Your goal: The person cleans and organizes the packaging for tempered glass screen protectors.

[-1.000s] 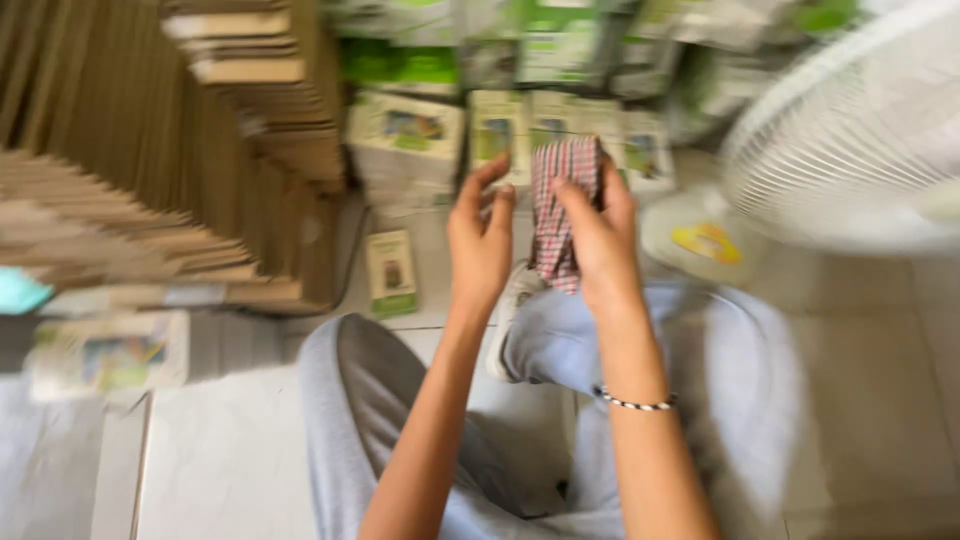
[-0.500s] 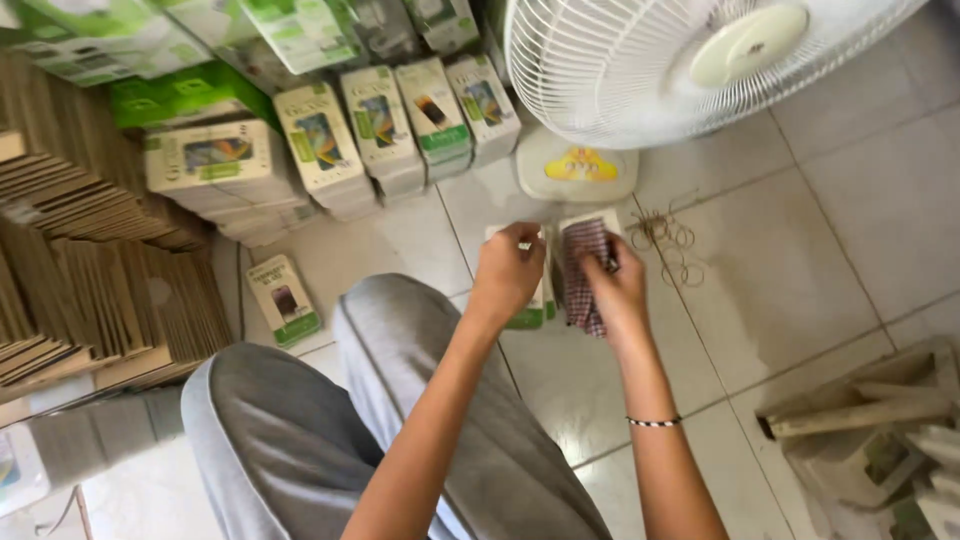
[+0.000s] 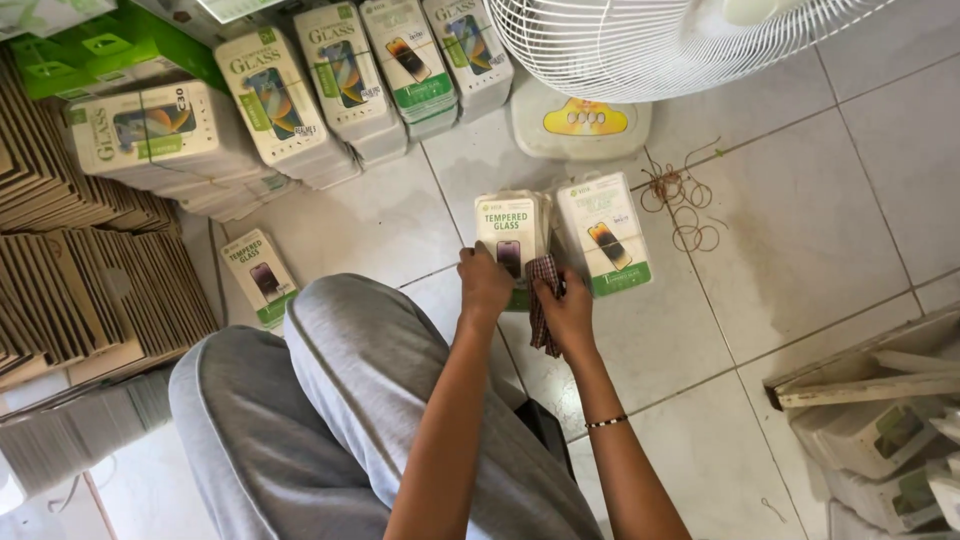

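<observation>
My left hand [image 3: 484, 285] rests on the lower edge of a stack of white and green flat packets [image 3: 510, 232] lying on the tiled floor, fingers curled on it. My right hand [image 3: 569, 316] is beside it, holding a red checked cloth [image 3: 542, 310] that hangs down between the hands. A second white and green packet [image 3: 604, 232] lies just right of the stack. A beaded bracelet [image 3: 606, 422] circles my right wrist. My grey-trousered knees [image 3: 340, 400] are bent below.
Bundles of similar packets [image 3: 290, 100] line the back, green boxes [image 3: 110, 45] at far left. Stacks of flat brown cardboard [image 3: 80, 290] fill the left. A white fan [image 3: 640, 40] stands at the top on its base [image 3: 580, 125]. Rubber bands [image 3: 680, 205] lie right; one packet [image 3: 258, 275] left.
The view has swung from the cardboard stacks toward the fan and floor. Both hands, earlier raised with the checked cloth, have come down onto the packet stack on the tiles.
</observation>
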